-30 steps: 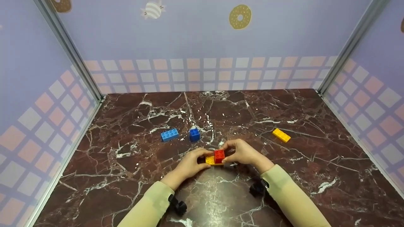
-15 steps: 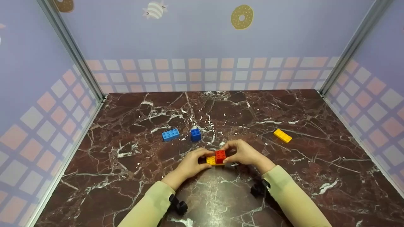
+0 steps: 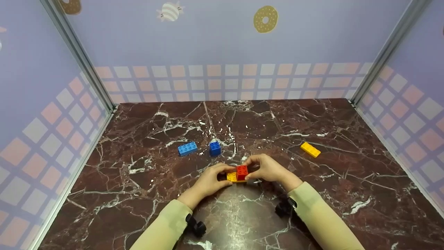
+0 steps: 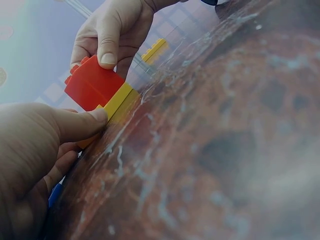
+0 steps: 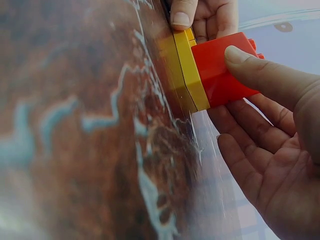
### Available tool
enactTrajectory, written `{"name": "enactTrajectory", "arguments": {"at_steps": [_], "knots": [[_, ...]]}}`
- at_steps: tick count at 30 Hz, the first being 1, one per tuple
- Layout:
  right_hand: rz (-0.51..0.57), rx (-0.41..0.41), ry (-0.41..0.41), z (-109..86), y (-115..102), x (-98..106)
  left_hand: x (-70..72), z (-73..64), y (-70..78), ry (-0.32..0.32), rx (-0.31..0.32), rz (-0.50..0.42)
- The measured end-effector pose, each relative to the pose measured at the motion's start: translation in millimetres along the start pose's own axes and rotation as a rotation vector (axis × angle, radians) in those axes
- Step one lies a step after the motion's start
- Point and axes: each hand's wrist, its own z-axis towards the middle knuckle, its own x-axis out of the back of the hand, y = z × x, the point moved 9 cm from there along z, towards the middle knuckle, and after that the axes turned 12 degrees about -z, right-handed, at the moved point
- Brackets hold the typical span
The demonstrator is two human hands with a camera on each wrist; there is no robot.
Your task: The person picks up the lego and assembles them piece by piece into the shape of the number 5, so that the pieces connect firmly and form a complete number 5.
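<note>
A red brick [image 3: 242,172] with studs on top sits on the right part of a flat yellow brick [image 3: 231,177], near the middle of the table. My left hand [image 3: 209,178] pinches the yellow brick's left end, its thumb on the near side. With thumb and fingers, my right hand [image 3: 271,169] grips the red brick from the right. Seen from the right wrist, the red brick [image 5: 215,70] stands against the yellow brick [image 5: 187,70], and the thumb presses on the red side. The fingers' hold on the far side is partly hidden.
Beyond the hands lie a light blue brick [image 3: 187,148] and a dark blue brick [image 3: 215,148]. Another flat yellow brick [image 3: 310,149] is off to the right. Patterned walls enclose the dark marbled table [image 3: 138,201] at the back and both sides.
The head view shifted very slightly early on. Both hands and all the bricks keep their places on the table.
</note>
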Motion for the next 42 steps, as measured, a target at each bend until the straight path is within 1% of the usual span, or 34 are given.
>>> {"name": "enactTrajectory", "arguments": {"at_steps": [7, 17, 21, 25, 32, 39, 42], "knots": [[0.005, -0.029, -0.008, 0.0, 0.3, 0.6, 0.6, -0.2, 0.2, 0.011, -0.002, -0.021], [0.004, -0.023, -0.008, -0.4, -0.5, 1.5, 2.4, 0.3, 0.4, 0.026, 0.008, -0.042], [0.002, -0.032, -0.007, -0.2, 0.7, 1.4, 3.5, 0.5, 0.6, 0.037, 0.005, -0.067], [-0.006, -0.024, -0.003, -0.2, 0.8, 1.3, 4.7, 0.4, 0.1, 0.052, -0.003, -0.110], [0.012, -0.002, 0.000, -0.2, -0.8, -0.2, 9.2, -0.2, 0.5, 0.101, -0.049, -0.211], [0.019, 0.007, -0.004, -0.5, -1.3, -0.8, 16.3, 0.2, -0.3, 0.159, -0.079, -0.208], [0.030, 0.004, -0.005, 0.1, -0.2, -1.9, 20.8, 0.5, -0.3, 0.183, -0.087, -0.227]]}}
